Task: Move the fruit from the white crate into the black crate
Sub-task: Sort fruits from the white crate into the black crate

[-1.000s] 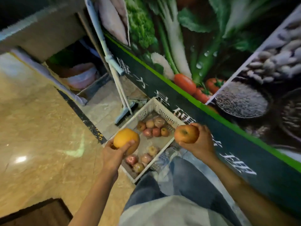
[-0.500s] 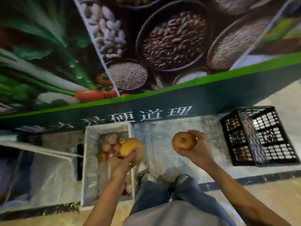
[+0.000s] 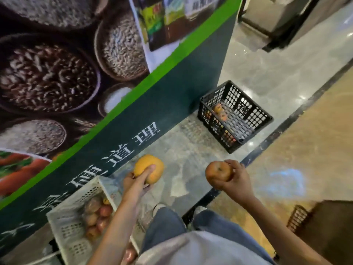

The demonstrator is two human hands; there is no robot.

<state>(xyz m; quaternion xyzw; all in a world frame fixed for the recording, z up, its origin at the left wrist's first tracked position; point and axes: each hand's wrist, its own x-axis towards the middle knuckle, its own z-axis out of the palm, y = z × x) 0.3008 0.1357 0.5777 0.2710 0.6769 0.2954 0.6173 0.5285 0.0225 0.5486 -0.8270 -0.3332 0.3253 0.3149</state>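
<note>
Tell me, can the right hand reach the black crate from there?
Probably not yet: the right hand holds the apple well short of the black crate, farther along the floor. Nothing blocks the way and the crate's top is open.

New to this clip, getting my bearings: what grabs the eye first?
Two raised hands mid-frame: the left hand holds a large orange, the right hand a reddish-brown apple. Beyond them the black crate stands upper right, a few fruits inside; the white crate of reddish fruit sits lower left.
</note>
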